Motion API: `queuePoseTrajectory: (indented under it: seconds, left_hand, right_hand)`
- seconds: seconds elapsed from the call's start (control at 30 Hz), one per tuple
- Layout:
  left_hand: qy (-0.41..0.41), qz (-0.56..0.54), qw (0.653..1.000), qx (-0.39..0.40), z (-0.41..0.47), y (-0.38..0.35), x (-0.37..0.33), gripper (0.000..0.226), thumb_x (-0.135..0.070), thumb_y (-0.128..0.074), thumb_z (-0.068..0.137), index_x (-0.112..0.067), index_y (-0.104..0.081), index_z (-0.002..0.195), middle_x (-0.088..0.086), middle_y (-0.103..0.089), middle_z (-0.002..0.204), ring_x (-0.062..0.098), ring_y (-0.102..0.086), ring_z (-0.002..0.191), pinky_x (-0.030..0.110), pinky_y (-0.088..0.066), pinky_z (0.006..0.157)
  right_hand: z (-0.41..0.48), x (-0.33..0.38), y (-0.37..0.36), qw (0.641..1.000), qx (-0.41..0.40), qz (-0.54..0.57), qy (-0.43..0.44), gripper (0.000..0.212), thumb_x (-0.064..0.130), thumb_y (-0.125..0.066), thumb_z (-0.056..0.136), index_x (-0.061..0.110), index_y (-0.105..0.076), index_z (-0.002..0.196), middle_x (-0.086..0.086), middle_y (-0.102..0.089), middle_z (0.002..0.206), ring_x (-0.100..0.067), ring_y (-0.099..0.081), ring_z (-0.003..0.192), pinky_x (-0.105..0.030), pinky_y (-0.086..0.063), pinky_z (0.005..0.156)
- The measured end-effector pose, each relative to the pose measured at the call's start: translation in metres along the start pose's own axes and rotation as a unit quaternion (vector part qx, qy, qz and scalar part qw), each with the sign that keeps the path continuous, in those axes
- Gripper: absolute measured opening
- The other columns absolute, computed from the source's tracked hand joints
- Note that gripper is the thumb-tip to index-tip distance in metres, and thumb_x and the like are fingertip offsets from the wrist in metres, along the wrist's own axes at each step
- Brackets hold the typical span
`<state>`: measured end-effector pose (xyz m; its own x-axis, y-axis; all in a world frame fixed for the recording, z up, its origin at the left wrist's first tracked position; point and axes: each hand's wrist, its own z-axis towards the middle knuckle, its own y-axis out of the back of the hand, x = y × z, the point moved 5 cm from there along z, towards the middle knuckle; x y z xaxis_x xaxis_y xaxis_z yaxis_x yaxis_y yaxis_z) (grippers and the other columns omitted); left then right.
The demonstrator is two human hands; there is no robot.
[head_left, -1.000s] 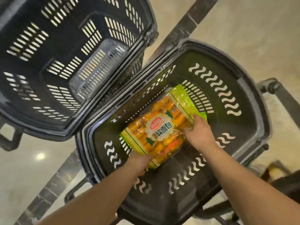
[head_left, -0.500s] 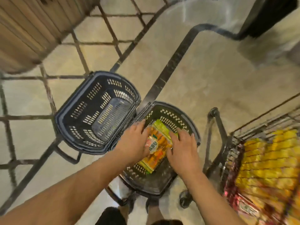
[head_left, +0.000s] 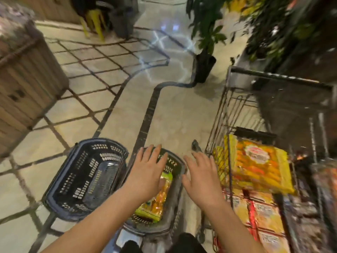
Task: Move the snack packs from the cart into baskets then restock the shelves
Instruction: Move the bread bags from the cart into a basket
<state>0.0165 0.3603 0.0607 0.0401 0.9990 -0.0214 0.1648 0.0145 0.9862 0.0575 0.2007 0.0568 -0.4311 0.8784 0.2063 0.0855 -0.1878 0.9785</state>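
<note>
Hands first: my left hand [head_left: 147, 172] and my right hand [head_left: 202, 178] both hover with fingers spread wide and hold nothing, the left over the green basket [head_left: 177, 168] and the right over the gap between that basket's right rim and the cart [head_left: 228, 99]. One snack pack [head_left: 155, 203] lies flat on the floor of the green basket, against its near end; the blue basket [head_left: 85, 178] just beside it on the left has nothing in it that I can see. The next pack [head_left: 255, 165] sits on top of the stack at the cart's near left corner, tilted against the wire side. I judge it light and puffy, a slick plastic bag of soft bread rolls that crush if squeezed, so I'd take it by its two short sealed ends, one hand on each, and lift without pinching the middle. The film looks slippery, so a flat grip under the edges seems safer.
</note>
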Motion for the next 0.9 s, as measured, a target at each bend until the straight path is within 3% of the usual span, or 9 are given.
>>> queuePoseTrajectory:
  seconds: [0.07, 0.17, 0.2, 0.4, 0.53, 0.77, 0.9]
  left_hand:
    - [-0.042, -0.003, 0.999, -0.011, 0.002, 0.009, -0.022, 0.083, -0.051, -0.058, 0.096, -0.019, -0.021, 0.163, 0.016, -0.008, 0.171, 0.038, -0.011, 0.157, 0.055, -0.012, 0.127]
    - [-0.110, -0.006, 0.994, -0.022, 0.002, 0.019, -0.064, 0.084, -0.052, -0.084, 0.070, -0.015, -0.059, 0.142, 0.021, -0.051, 0.151, 0.043, -0.052, 0.135, 0.060, -0.045, 0.108]
    - [-0.128, -0.008, 0.991, -0.028, 0.002, 0.022, -0.078, 0.083, -0.052, -0.086, 0.065, -0.014, -0.064, 0.136, 0.021, -0.057, 0.145, 0.043, -0.058, 0.129, 0.060, -0.049, 0.102]
    - [-0.191, -0.072, 0.978, -0.041, -0.006, 0.031, -0.182, 0.073, -0.053, -0.058, 0.082, -0.017, -0.053, 0.145, 0.019, -0.046, 0.155, 0.043, -0.045, 0.141, 0.056, -0.038, 0.113]
    - [-0.188, -0.048, 0.981, -0.014, -0.001, 0.019, -0.249, 0.074, -0.054, -0.050, 0.095, -0.026, -0.027, 0.160, 0.009, -0.019, 0.169, 0.034, -0.019, 0.154, 0.050, -0.020, 0.125]
    - [-0.126, -0.036, 0.991, 0.034, 0.012, 0.003, -0.358, 0.074, -0.062, -0.048, 0.098, -0.028, -0.025, 0.160, 0.006, -0.017, 0.170, 0.030, -0.017, 0.155, 0.048, -0.024, 0.125]
    - [-0.122, -0.039, 0.991, 0.048, 0.016, 0.010, -0.392, 0.072, -0.060, -0.048, 0.099, -0.027, -0.026, 0.160, 0.005, -0.017, 0.169, 0.031, -0.017, 0.155, 0.046, -0.023, 0.125]
  right_hand:
    - [-0.022, -0.011, 0.012, 0.999, -0.017, 0.007, -0.032, 0.058, 0.036, -0.070, 0.084, 0.023, -0.055, 0.139, -0.007, -0.053, 0.143, -0.029, -0.044, 0.138, -0.053, -0.028, 0.120]
    - [-0.063, -0.035, 0.030, 0.995, -0.042, 0.023, -0.086, 0.056, 0.035, -0.069, 0.084, 0.024, -0.057, 0.137, -0.007, -0.055, 0.140, -0.029, -0.047, 0.136, -0.053, -0.032, 0.118]
    - [-0.077, -0.046, 0.035, 0.993, -0.043, 0.025, -0.105, 0.056, 0.036, -0.067, 0.085, 0.025, -0.056, 0.139, -0.005, -0.053, 0.142, -0.028, -0.045, 0.138, -0.052, -0.030, 0.119]
    - [-0.158, -0.130, 0.067, 0.984, -0.052, 0.018, -0.171, 0.058, 0.048, -0.058, 0.091, 0.029, -0.050, 0.145, 0.001, -0.046, 0.148, -0.022, -0.037, 0.142, -0.045, -0.025, 0.122]
    - [-0.203, -0.197, 0.081, 0.976, -0.071, 0.031, -0.205, 0.061, 0.054, -0.051, 0.086, 0.028, -0.054, 0.141, 0.000, -0.050, 0.143, -0.024, -0.043, 0.137, -0.048, -0.033, 0.117]
    - [-0.266, -0.316, 0.091, 0.973, -0.044, 0.061, -0.218, 0.058, 0.045, -0.060, 0.093, 0.022, -0.049, 0.146, -0.005, -0.046, 0.148, -0.028, -0.040, 0.140, -0.046, -0.030, 0.119]
    - [-0.275, -0.357, 0.095, 0.975, -0.021, 0.083, -0.206, 0.060, 0.044, -0.055, 0.098, 0.020, -0.042, 0.151, -0.005, -0.040, 0.154, -0.026, -0.035, 0.144, -0.044, -0.027, 0.121]
